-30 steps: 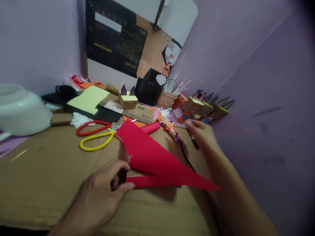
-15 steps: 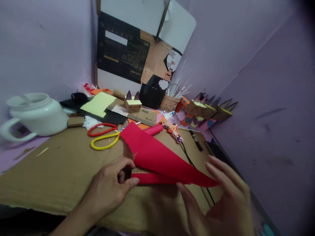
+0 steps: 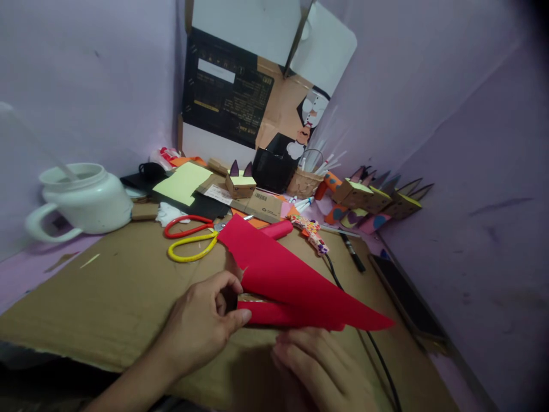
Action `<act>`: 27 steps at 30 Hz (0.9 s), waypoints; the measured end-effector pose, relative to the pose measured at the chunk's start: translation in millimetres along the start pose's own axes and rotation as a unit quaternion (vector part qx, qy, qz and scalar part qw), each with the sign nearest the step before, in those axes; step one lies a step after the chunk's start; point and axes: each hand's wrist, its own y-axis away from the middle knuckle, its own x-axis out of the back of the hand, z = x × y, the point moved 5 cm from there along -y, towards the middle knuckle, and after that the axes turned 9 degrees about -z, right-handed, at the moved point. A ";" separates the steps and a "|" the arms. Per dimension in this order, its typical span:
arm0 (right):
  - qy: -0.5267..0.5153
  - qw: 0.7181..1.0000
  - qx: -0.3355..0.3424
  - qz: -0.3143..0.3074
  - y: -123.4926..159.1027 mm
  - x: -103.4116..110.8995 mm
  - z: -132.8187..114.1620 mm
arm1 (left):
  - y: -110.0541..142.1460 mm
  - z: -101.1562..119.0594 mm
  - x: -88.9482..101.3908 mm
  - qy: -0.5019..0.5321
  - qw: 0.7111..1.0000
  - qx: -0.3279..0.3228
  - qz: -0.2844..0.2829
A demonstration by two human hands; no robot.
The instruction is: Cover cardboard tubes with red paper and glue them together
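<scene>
- Flat brown cardboard sheet (image 3: 124, 303), on which lie:
- tapering red paper piece (image 3: 291, 274)
- red-and-yellow-handled metal scissors (image 3: 213, 235)
- slim black marker pen (image 3: 353, 253)
- thin black cable (image 3: 381, 359)

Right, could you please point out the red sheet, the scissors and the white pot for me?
Red sheet (image 3: 291, 273): head view, middle of its broad upper face.
Scissors (image 3: 220, 227): head view, metal near the pivot.
White pot (image 3: 98, 201): head view, side of its body.

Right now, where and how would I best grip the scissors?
I'd take the yellow loop, coming from the near left. The scissors lie with both loops out that way, uncovered, while the red paper hides part of the blades; a tip shows beyond it.
</scene>
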 end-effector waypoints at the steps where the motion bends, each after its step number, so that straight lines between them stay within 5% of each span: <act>1: 0.009 1.000 0.009 -0.007 1.5 -7.1 2.5 | -0.9 0.4 0.2 0.002 1.000 -0.001 -0.002; 8: 0.065 0.997 0.020 -0.033 6.0 -39.5 7.1 | -6.4 4.4 2.1 -0.003 1.000 0.020 -0.021; 27: 0.109 0.990 -0.081 -0.036 -15.3 -52.0 7.8 | -11.0 11.6 10.4 -0.024 0.999 -0.008 -0.041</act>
